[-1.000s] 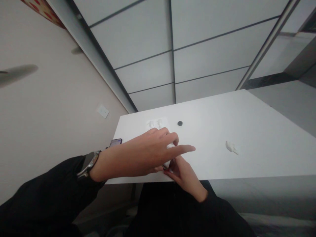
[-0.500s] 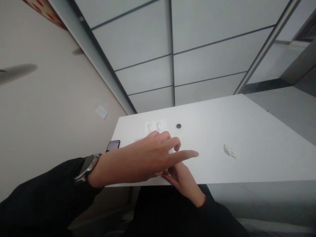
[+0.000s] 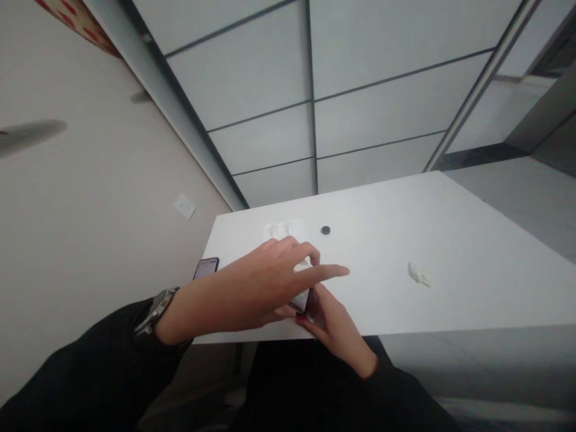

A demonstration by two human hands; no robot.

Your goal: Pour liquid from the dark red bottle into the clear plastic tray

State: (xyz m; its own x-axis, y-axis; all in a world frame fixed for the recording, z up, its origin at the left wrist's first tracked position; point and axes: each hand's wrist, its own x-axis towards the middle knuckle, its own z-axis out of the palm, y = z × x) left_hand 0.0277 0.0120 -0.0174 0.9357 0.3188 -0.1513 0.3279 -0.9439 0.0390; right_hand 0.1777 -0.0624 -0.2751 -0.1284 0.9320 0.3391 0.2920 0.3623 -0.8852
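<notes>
My left hand (image 3: 265, 282) reaches in from the left, a watch on its wrist. Its index finger points right and its other fingers curl over a small flat object (image 3: 302, 300) that is pale with a dark side. The object lies at the near edge of the white table (image 3: 472, 240). My right hand (image 3: 335, 321) comes up from below the table edge, and its fingers press against the same object from the near side. Most of the object is hidden by the two hands.
A phone (image 3: 206, 266) with a lit screen lies at the table's left edge. Farther back are two small white pieces (image 3: 279, 229) and a small black disc (image 3: 325, 230). A crumpled white bit (image 3: 418, 275) lies to the right. A wall with a socket (image 3: 185, 206) is on the left.
My left hand has drawn back slightly to the left, and its index finger now reaches less far. The dark side of the small object now shows between the two hands.
</notes>
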